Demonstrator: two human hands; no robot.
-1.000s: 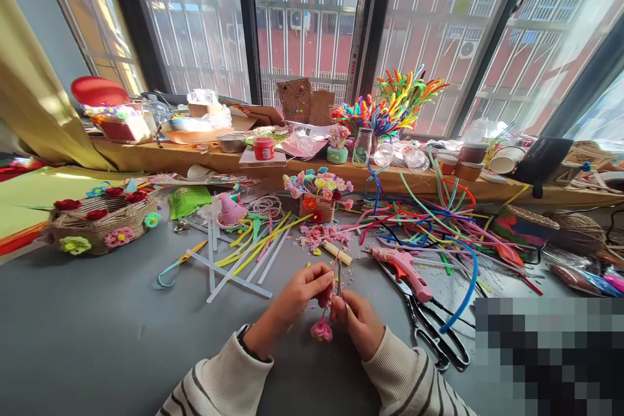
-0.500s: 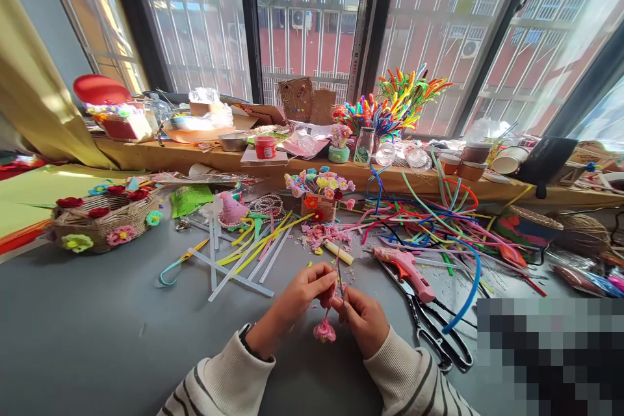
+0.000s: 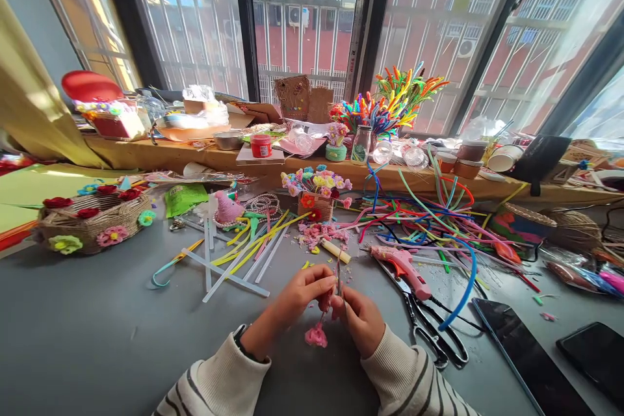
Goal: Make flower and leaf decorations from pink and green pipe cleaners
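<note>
**Pink flower hangs below two pinching hands**

At lower centre, the left hand (image 3: 302,296) has its grip closed on a pink strand (image 3: 325,299), thumb against fingers. The right hand (image 3: 363,324) grips a slim metal tool (image 3: 339,283), points away from the body; whether its tips are parted I cannot tell. The pink flower (image 3: 316,335) dangles just below on a thin stem, probably so its petals escape crushing. Holding the hands close together likely steadies such fine work.

Pink clippings (image 3: 322,235) lie beyond, near a flower-filled basket (image 3: 316,209). Right of centre, a pink glue gun (image 3: 407,271) and black-handled scissors (image 3: 429,331) sit beside the right hand, seemingly for easy reach. Translucent sticks (image 3: 273,257) cross left of centre.

The grey tabletop (image 3: 97,338) is bare at lower left; two dark phones (image 3: 531,357) occupy lower right. A crowded ledge (image 3: 185,159) runs beneath barred windows (image 3: 302,45), which let in strong daylight, and a yellow curtain (image 3: 29,84) hangs at upper left.
</note>
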